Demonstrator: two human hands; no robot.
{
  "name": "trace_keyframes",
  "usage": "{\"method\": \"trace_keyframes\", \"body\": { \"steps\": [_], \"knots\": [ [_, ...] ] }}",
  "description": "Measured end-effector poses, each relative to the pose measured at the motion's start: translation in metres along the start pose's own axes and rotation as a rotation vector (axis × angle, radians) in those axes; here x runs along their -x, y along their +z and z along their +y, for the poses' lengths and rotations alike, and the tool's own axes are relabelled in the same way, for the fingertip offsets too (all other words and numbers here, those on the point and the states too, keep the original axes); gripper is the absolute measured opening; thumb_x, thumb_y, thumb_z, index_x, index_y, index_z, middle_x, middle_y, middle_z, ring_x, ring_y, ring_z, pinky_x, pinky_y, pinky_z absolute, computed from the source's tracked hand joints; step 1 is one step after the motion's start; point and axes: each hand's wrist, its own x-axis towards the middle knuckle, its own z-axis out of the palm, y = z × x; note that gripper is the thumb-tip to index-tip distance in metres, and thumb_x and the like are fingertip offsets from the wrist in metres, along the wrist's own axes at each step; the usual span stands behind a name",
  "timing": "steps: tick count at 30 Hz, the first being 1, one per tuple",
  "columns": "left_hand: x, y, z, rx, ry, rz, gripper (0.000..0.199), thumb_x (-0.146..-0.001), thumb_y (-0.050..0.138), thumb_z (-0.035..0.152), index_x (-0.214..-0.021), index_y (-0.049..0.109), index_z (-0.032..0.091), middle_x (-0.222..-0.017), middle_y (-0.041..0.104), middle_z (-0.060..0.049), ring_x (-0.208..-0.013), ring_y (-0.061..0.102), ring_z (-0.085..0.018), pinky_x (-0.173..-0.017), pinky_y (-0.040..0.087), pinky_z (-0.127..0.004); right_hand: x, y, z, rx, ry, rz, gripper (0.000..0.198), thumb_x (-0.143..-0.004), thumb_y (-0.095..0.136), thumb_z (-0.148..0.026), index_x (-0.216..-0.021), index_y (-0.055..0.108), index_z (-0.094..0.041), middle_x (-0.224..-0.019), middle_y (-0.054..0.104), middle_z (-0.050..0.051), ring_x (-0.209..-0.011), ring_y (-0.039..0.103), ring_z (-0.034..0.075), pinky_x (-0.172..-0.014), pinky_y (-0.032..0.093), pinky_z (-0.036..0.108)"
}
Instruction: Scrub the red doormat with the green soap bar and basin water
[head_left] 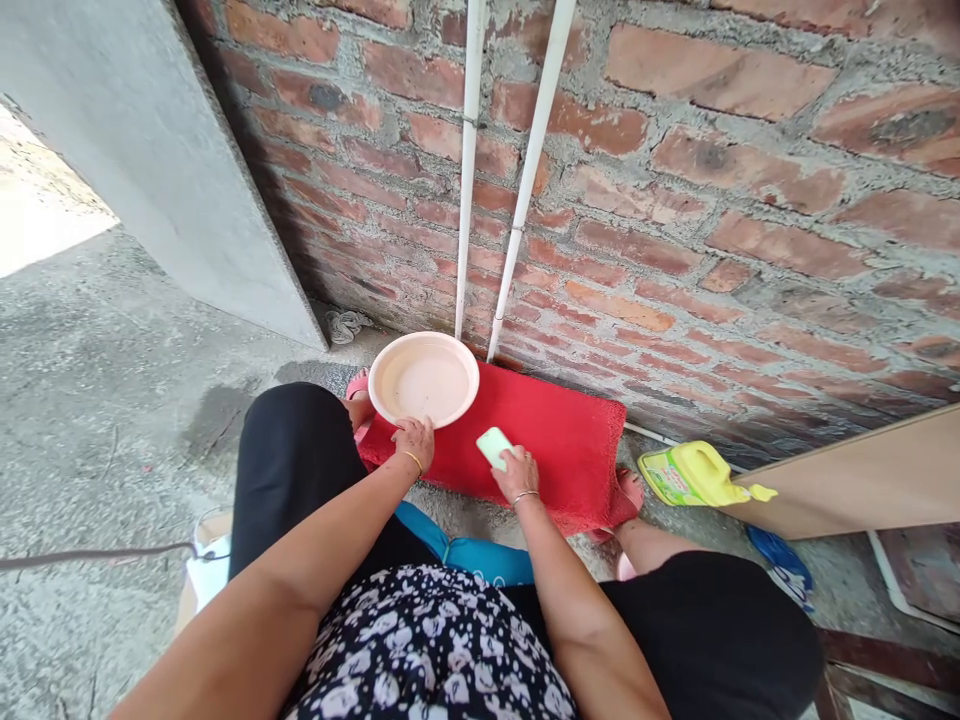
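Left arm (pixel 352 518) reached forward and inward, elbow bent; left hand (pixel 415 445) back upward at near rim of pale pink basin (pixel 424 380), whether pinching or merely touching could not be told; right arm (pixel 559 560) extended forward, angled leftward; right hand (pixel 517 472) pinched pale green block (pixel 491 446) over middle of red cloth (pixel 562 420); basin stood at cloth's left end

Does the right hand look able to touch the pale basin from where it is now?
Probably yes: the basin is close, and nothing seems to stand between it and the right hand, though that hand holds a pale green object.
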Motion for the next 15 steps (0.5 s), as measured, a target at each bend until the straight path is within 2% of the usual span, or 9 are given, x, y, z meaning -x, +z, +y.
{"method": "trace_keyframes", "body": {
  "steps": [1,5,6,7,9,12,15],
  "knots": [
    [0.0,0.0,0.001,-0.006,-0.001,-0.005,0.06,-0.085,0.028,0.016,-0.144,0.024,0.008,-0.137,0.035,-0.032,-0.125,0.033,-0.046,-0.075,0.043,-0.052,0.002,-0.005,0.017,-0.006,0.142,0.038,0.031,-0.074,0.063,-0.043,-0.101,0.064,-0.027,-0.104,0.053,0.006,-0.095,0.05,0.021,-0.081,0.037,0.031],
    [-0.004,0.003,0.003,0.022,-0.019,0.0,0.058,-0.086,0.025,0.017,-0.143,0.026,0.007,-0.136,0.036,-0.032,-0.125,0.032,-0.046,-0.077,0.042,-0.054,0.012,-0.032,0.091,-0.119,0.916,0.162,0.048,-0.079,0.051,-0.053,-0.115,0.059,-0.021,-0.105,0.053,0.013,-0.088,0.055,0.024,-0.068,0.041,0.032],
    [-0.005,0.004,0.004,0.037,-0.022,0.008,0.058,-0.087,0.025,0.018,-0.143,0.027,0.006,-0.136,0.036,-0.032,-0.126,0.032,-0.046,-0.077,0.042,-0.054,0.014,-0.037,0.102,-0.14,1.015,0.17,0.05,-0.081,0.048,-0.053,-0.117,0.057,-0.019,-0.104,0.054,0.015,-0.086,0.055,0.025,-0.066,0.041,0.032],
    [-0.006,0.006,0.004,0.051,-0.024,0.015,0.058,-0.087,0.024,0.018,-0.143,0.027,0.006,-0.136,0.036,-0.032,-0.126,0.032,-0.046,-0.078,0.042,-0.055,0.014,-0.039,0.108,-0.153,1.039,0.171,0.05,-0.082,0.046,-0.052,-0.118,0.056,-0.018,-0.101,0.054,0.015,-0.084,0.056,0.025,-0.066,0.042,0.033],
    [-0.006,0.008,0.004,0.068,-0.023,0.024,0.058,-0.086,0.024,0.019,-0.143,0.026,0.005,-0.137,0.035,-0.033,-0.126,0.032,-0.047,-0.078,0.041,-0.056,0.012,-0.037,0.102,-0.165,0.914,0.173,0.047,-0.083,0.047,-0.048,-0.116,0.057,-0.016,-0.098,0.056,0.015,-0.084,0.056,0.025,-0.069,0.042,0.034],
    [-0.006,0.008,0.004,0.067,-0.016,0.024,0.059,-0.087,0.024,0.021,-0.144,0.025,0.006,-0.137,0.035,-0.032,-0.126,0.031,-0.047,-0.077,0.042,-0.057,0.004,-0.02,0.059,-0.202,0.62,0.155,0.039,-0.077,0.059,-0.047,-0.105,0.063,-0.022,-0.101,0.056,0.009,-0.089,0.054,0.021,-0.077,0.04,0.029],
    [-0.005,0.008,0.002,0.062,-0.013,0.019,0.059,-0.087,0.024,0.021,-0.144,0.025,0.008,-0.137,0.035,-0.032,-0.126,0.031,-0.047,-0.076,0.043,-0.056,-0.003,0.001,0.004,-0.178,0.107,0.044,0.029,-0.071,0.067,-0.044,-0.094,0.065,-0.027,-0.101,0.055,0.003,-0.093,0.051,0.018,-0.082,0.037,0.025]
  ]
}}
